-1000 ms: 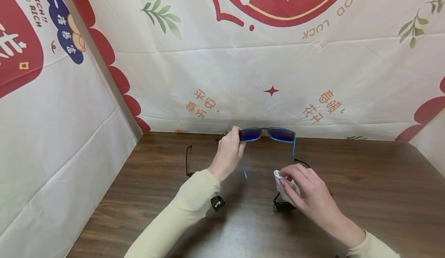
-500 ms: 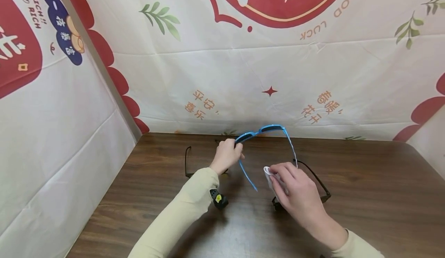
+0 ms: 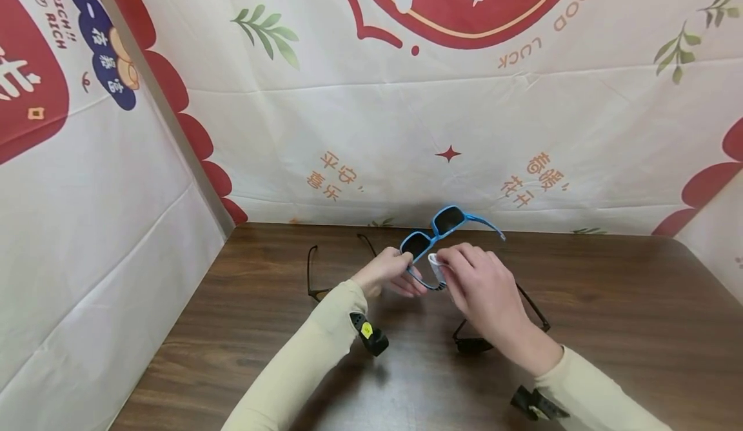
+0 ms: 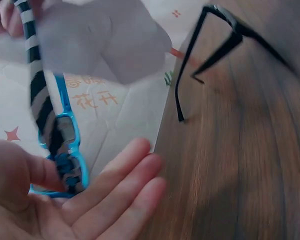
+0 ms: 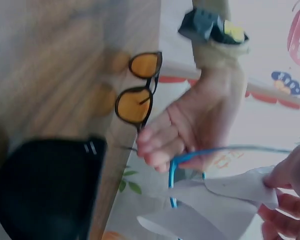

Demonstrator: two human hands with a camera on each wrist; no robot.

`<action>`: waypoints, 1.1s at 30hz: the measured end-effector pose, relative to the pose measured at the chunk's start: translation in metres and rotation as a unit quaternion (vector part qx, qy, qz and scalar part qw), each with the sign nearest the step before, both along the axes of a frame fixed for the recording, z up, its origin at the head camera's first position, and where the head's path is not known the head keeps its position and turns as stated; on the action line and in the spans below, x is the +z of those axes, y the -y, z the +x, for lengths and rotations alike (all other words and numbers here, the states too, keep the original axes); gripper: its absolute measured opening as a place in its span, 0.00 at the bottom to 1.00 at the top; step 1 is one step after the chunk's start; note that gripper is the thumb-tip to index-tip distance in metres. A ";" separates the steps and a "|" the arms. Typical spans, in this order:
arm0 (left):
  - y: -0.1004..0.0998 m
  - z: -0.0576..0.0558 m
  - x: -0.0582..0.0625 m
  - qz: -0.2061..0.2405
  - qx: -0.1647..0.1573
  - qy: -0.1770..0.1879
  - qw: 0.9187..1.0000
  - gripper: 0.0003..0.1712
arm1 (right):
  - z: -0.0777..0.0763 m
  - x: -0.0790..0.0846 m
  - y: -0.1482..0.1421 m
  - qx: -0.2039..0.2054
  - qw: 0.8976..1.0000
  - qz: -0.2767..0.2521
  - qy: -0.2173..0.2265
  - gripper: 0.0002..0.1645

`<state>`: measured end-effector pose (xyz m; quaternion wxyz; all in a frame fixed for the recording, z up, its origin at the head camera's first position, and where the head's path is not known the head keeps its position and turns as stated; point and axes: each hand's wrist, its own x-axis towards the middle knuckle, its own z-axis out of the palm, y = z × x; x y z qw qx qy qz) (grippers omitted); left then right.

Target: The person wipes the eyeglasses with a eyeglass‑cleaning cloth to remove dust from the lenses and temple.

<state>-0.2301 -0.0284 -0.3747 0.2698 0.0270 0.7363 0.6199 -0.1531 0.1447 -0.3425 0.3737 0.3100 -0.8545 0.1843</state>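
My left hand [image 3: 391,273] pinches blue-framed sunglasses [image 3: 449,220] near one hinge, between thumb and forefinger. Its other fingers stretch out loosely below. The sunglasses are tilted above the table, dark lenses toward the head camera, one temple reaching right. The other temple, with black-and-white stripes [image 4: 40,95] on its inner side, runs across the left wrist view toward the cloth. A white cloth [image 4: 110,40] is folded in my right hand [image 3: 484,289], pinched between thumb and fingers. In the head view the cloth [image 3: 435,267] overlaps the end of the striped temple.
Black-framed sunglasses [image 3: 473,346] lie on the brown table [image 3: 418,386] under my right hand. Glasses with orange lenses [image 5: 135,105] lie behind my left forearm. A white printed cloth wall [image 3: 325,128] rises along the table's back edge.
The left hand has turned the sunglasses, lowering and tilting them so the lenses face the head camera. The right hand has moved left and up with the white cloth to the near temple.
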 end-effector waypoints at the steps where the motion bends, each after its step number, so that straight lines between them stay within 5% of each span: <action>1: 0.000 0.000 -0.001 0.008 -0.012 0.015 1.000 0.21 | -0.005 0.001 0.000 -0.002 1.000 0.005 0.006 0.09; 5: -0.001 0.001 -0.001 0.059 -0.055 0.076 0.994 0.20 | -0.025 0.004 0.002 -0.012 0.999 0.033 0.014 0.12; 11: -0.002 0.005 0.006 0.149 -0.113 0.141 0.972 0.19 | -0.043 -0.001 0.008 -0.037 0.996 0.073 0.037 0.11; 15: 0.000 0.008 0.011 0.170 -0.139 0.141 0.965 0.20 | -0.041 -0.008 0.008 -0.032 0.995 0.076 0.062 0.11; 22: 0.007 0.006 0.014 0.164 -0.145 0.143 0.965 0.21 | -0.032 -0.007 -0.002 0.056 0.990 0.088 0.098 0.11; 28: 0.006 0.007 0.012 0.148 -0.157 0.156 0.964 0.19 | -0.028 -0.004 -0.007 0.000 0.988 0.146 0.043 0.13; 33: 0.001 0.010 0.012 0.162 -0.170 0.158 0.959 0.18 | -0.032 -0.005 -0.003 -0.006 0.993 0.119 0.007 0.16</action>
